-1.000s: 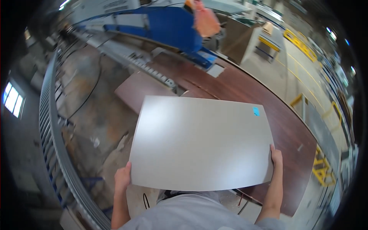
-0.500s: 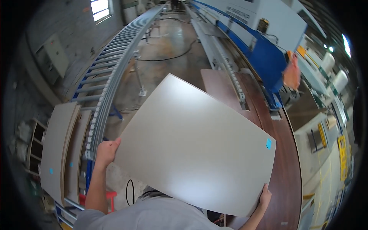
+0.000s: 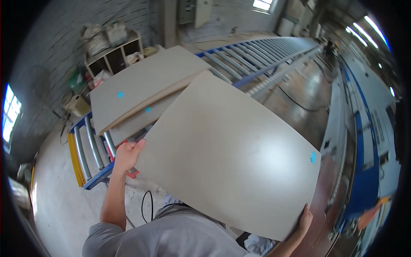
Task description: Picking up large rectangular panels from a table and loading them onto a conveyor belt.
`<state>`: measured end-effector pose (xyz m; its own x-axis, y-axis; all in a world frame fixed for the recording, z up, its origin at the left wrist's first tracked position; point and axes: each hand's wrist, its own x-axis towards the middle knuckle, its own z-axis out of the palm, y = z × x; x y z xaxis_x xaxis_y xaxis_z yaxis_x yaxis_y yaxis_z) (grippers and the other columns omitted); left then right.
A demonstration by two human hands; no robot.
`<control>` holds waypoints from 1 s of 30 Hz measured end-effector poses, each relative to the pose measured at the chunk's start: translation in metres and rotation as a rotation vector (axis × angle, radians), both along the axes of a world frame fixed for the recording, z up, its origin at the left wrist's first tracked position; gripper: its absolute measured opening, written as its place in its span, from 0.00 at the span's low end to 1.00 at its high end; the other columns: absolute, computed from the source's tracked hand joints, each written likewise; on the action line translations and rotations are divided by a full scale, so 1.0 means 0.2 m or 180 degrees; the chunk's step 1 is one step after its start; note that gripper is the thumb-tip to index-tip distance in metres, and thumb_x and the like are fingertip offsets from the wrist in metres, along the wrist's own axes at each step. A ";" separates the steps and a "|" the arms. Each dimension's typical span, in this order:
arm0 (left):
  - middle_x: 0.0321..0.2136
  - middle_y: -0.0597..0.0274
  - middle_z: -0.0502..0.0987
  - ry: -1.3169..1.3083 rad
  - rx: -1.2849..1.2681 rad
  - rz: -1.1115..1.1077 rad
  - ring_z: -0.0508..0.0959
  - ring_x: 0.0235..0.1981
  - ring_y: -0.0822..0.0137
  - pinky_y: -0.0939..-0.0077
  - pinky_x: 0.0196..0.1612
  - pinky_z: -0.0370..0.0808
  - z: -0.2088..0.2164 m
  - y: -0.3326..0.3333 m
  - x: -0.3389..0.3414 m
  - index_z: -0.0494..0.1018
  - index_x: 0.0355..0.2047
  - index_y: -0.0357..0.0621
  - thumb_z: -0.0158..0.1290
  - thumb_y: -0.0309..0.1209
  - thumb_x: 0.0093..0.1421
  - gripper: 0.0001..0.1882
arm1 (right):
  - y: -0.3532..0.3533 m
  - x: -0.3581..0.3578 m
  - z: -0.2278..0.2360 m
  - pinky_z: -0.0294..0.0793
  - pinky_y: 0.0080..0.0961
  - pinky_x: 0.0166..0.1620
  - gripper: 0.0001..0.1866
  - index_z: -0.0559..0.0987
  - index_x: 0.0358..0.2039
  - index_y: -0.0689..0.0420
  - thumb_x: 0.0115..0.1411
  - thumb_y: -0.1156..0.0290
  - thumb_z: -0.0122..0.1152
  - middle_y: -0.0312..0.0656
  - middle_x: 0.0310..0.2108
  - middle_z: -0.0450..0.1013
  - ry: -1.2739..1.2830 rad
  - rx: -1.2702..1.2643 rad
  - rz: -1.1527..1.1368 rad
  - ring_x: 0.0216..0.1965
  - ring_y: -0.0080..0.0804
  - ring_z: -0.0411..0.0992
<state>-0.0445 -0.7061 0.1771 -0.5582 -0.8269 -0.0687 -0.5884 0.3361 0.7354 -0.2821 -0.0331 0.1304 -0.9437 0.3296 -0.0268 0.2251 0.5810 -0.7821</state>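
A large pale grey board (image 3: 222, 150) is held tilted in front of my body, with a small blue sticker near its right corner. My left hand (image 3: 129, 156) grips its left edge, thumb on the top face. My right hand (image 3: 305, 219) is closed round its lower right edge, the fingers mostly hidden underneath. Beyond the board's left side, similar boards (image 3: 150, 70) with blue stickers lie stacked on a roller conveyor (image 3: 87, 147). The held board's upper left edge overlaps that stack in view; I cannot tell whether they touch.
The conveyor's rollers (image 3: 265, 53) run away to the far right. Behind the stack, a shelf unit (image 3: 112, 58) holds bags by the brick wall. A blue and white machine (image 3: 364, 141) and a brown surface (image 3: 323, 184) are on the right. A black cable (image 3: 295, 100) crosses the floor.
My view has swung left, bringing the stacked boards and conveyor end nearer the middle. The board has turned along with me, still in both hands, away from the brown surface.
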 end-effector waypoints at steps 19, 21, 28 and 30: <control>0.16 0.48 0.74 -0.0350 0.0405 0.2284 0.74 0.22 0.61 0.64 0.30 0.68 -0.48 -1.04 0.86 0.75 0.26 0.27 0.47 0.52 0.60 0.32 | -3.11 -1.30 0.13 0.71 0.36 0.44 0.34 0.78 0.37 0.70 0.56 0.44 0.53 0.59 0.35 0.76 -0.0168 0.1519 0.2418 0.41 0.47 0.76; 0.17 0.47 0.74 -0.0459 0.0327 0.2352 0.74 0.22 0.60 0.64 0.31 0.68 -0.53 -1.06 0.87 0.75 0.26 0.28 0.47 0.53 0.60 0.32 | -3.37 -1.34 0.15 0.71 0.37 0.45 0.34 0.79 0.37 0.69 0.56 0.43 0.53 0.59 0.35 0.76 -0.0337 0.1600 0.2490 0.42 0.49 0.75; 0.22 0.43 0.77 -0.0838 0.0649 0.2738 0.77 0.27 0.51 0.63 0.35 0.69 -0.45 -1.25 0.60 0.77 0.30 0.29 0.44 0.55 0.60 0.33 | -4.04 -1.72 -0.07 0.70 0.37 0.47 0.34 0.80 0.37 0.65 0.55 0.40 0.51 0.60 0.38 0.75 -0.0576 0.1630 0.2970 0.45 0.52 0.73; 0.23 0.43 0.77 -0.0921 0.0628 0.2858 0.77 0.28 0.51 0.64 0.35 0.70 -0.48 -1.33 0.53 0.77 0.30 0.30 0.44 0.55 0.60 0.33 | -4.20 -1.84 -0.21 0.70 0.38 0.47 0.34 0.80 0.37 0.65 0.56 0.41 0.51 0.60 0.38 0.75 -0.0492 0.1563 0.3032 0.45 0.53 0.73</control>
<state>0.0611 -0.9717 0.0807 0.3375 -0.8962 -0.2878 -0.7334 -0.4420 0.5164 -0.6501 -0.8737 0.0894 -0.8153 -0.5304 -0.2324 -0.4086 0.8113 -0.4182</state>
